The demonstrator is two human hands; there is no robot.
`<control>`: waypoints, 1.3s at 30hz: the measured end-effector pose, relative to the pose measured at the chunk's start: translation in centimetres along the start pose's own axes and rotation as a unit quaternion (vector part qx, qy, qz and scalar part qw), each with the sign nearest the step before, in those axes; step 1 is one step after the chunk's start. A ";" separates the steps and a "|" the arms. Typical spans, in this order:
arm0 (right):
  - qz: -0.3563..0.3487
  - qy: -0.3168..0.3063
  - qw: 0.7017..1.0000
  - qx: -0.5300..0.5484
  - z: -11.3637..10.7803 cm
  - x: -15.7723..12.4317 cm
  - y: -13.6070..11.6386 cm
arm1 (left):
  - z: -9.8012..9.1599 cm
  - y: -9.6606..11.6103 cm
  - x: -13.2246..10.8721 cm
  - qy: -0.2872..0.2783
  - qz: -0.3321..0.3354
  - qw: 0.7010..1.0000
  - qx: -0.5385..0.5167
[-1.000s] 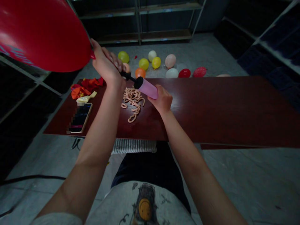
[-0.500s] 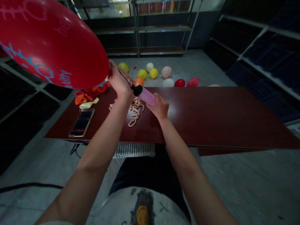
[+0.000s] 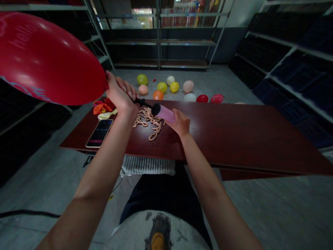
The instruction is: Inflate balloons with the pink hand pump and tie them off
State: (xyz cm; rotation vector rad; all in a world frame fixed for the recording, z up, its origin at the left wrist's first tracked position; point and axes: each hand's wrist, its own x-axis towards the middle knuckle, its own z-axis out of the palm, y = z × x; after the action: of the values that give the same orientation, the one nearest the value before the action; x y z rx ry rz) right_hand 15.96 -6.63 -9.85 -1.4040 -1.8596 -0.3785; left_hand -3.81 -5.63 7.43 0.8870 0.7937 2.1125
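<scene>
The left hand [image 3: 121, 95] was clenched around the neck of a large red balloon [image 3: 44, 59], which stood inflated out to the left, at the black nozzle of a pink hand pump [image 3: 163, 113]; the right hand [image 3: 180, 123] grasped the pump's barrel. Both hands were held above the desk [image 3: 234, 139], where a heap of peach-coloured uninflated long balloons [image 3: 148, 121] lay just beside a phone [image 3: 99, 133]. Small inflated balloons [image 3: 162, 87] lay on the floor [image 3: 221, 81] beyond the desk.
</scene>
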 end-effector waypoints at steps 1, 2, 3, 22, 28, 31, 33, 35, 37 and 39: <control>0.000 0.001 1.000 0.003 0.0 0.0 0.0 | -0.4 0.5 0.3 -0.010 0.004 1.000 0.010; 0.001 0.001 1.000 0.006 0.0 0.0 -0.1 | -0.7 1.0 0.6 -0.019 0.008 1.000 0.020; 0.003 0.000 1.000 0.009 0.0 -0.1 -0.1 | -0.8 1.4 0.8 -0.024 0.010 0.999 0.027; 0.069 0.003 0.997 0.021 0.1 0.0 0.7 | 4.2 -5.2 -1.1 -0.010 -0.029 0.999 0.017; 0.066 -0.016 0.998 0.012 0.3 -0.1 0.8 | 4.3 -6.6 -2.6 0.020 -0.054 0.998 0.029; 0.056 -0.008 0.998 0.017 0.5 -0.2 0.9 | 3.8 -6.2 -2.4 0.014 -0.055 0.998 0.032; 0.049 -0.003 0.999 0.022 0.7 -0.3 0.9 | 3.7 -5.8 -2.4 0.011 -0.051 0.998 0.029; 0.044 0.002 0.999 0.023 0.9 -0.3 0.9 | 3.6 -5.3 -2.6 0.010 -0.043 0.999 0.019; 0.041 0.007 0.999 0.019 0.9 -0.3 0.9 | 3.6 -4.9 -2.8 0.008 -0.033 0.999 0.012; 0.039 0.011 0.999 0.016 0.8 -0.3 0.7 | 3.6 -4.5 -3.0 0.003 -0.026 1.000 0.009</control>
State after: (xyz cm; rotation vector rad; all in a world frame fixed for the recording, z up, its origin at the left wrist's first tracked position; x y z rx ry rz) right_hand 16.35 -6.06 -10.76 -1.4401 -1.7788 -0.3216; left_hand 2.12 -4.48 5.13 0.8609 0.8300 2.0661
